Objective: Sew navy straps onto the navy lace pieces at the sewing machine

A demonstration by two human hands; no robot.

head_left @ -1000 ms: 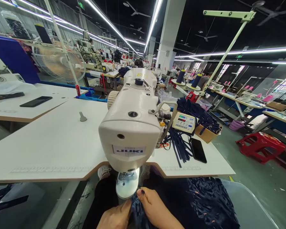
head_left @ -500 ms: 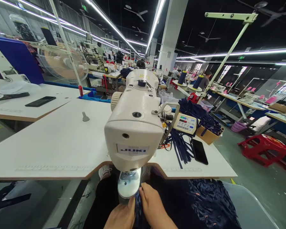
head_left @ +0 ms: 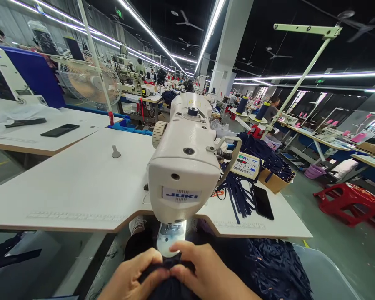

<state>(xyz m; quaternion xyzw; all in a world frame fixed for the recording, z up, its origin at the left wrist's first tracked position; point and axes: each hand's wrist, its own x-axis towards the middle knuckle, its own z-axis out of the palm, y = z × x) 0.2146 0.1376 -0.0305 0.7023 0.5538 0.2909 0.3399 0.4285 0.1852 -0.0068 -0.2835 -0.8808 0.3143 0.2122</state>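
My left hand [head_left: 136,273] pinches dark navy fabric [head_left: 170,289] between thumb and fingers, just below the sewing machine's rounded metal arm end [head_left: 168,239]. From the other side my right hand [head_left: 206,264] grips the same fabric, its forefinger reaching over the metal tip. Both thumbs nearly meet on the cloth. Above them stands the cream JUKI sewing machine head [head_left: 184,171]; its needle area is hidden behind the head. A heap of navy strips [head_left: 275,266] lies to the right of my right hand.
The white table [head_left: 81,179] has a cut-out in front of me. On its right are a phone [head_left: 262,202], navy straps [head_left: 237,196], a control panel [head_left: 245,164] and a cardboard box [head_left: 273,179]. A red stool [head_left: 350,204] stands on the floor at right.
My hands have shifted from upright at the right side of the metal arm end to across its front, thumbs together on the fabric. The view has shifted slightly.
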